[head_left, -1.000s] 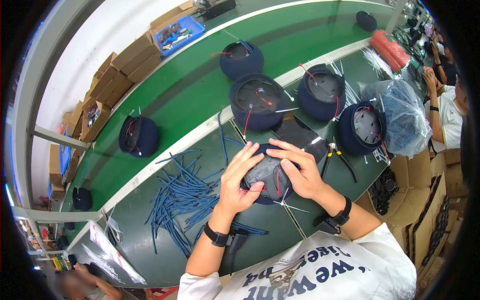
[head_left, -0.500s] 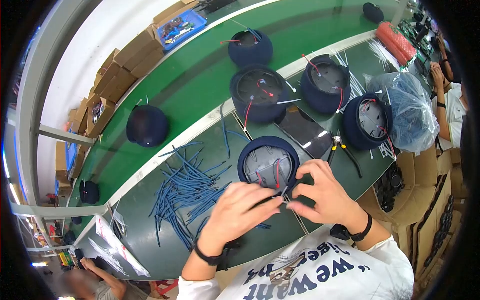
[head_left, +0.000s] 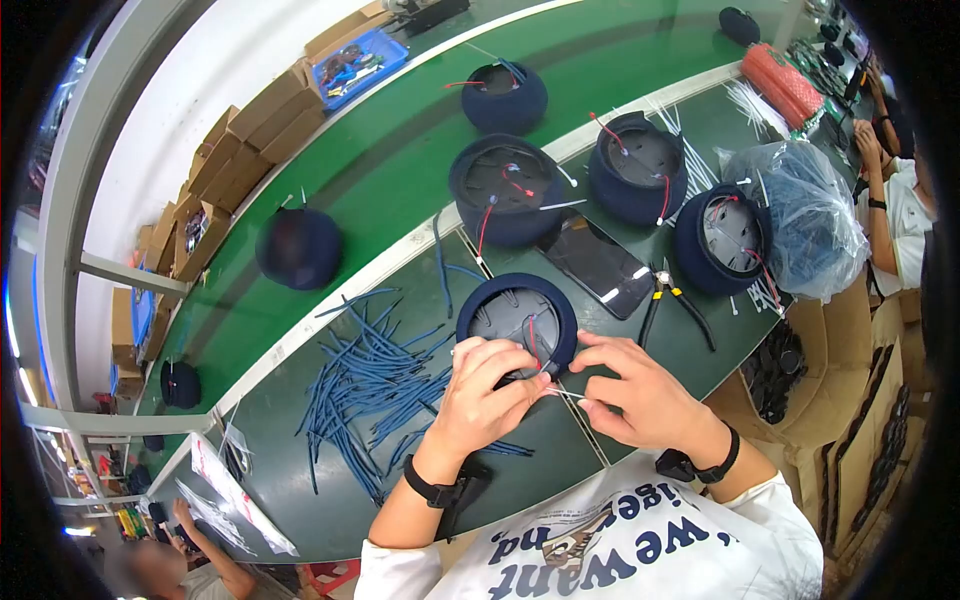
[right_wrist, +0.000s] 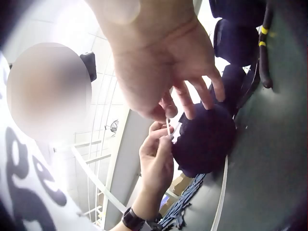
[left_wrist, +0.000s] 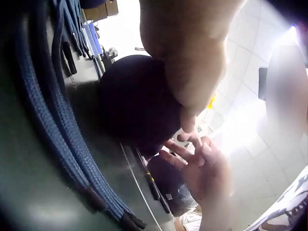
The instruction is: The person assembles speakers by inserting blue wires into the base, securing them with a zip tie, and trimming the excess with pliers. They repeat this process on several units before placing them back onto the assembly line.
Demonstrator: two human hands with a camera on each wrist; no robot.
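A round navy fabric-covered piece (head_left: 567,318) with a grey inner plate and red wires lies on the dark green table, close to the person. The left hand (head_left: 487,392) pinches a white cable tie (head_left: 566,393) at the near rim. From the other side the right hand (head_left: 637,393) pinches the tie's free end between thumb and index finger. In the right wrist view the tie (right_wrist: 168,127) runs between the two hands, and the right hand's (right_wrist: 166,67) other fingers extend toward the navy piece (right_wrist: 204,142).
Blue cords (head_left: 375,385) lie left of the piece. Beyond it are several similar navy pieces (head_left: 510,225), a black phone-like slab (head_left: 595,265) and yellow-black cutters (head_left: 690,310). A clear plastic bag (head_left: 800,225) stands at right. Cardboard boxes (head_left: 270,110) line the far side.
Both hands moved from the piece's top to its near rim and now pinch the cable tie there. The piece sits slightly left of where it was half a second ago.
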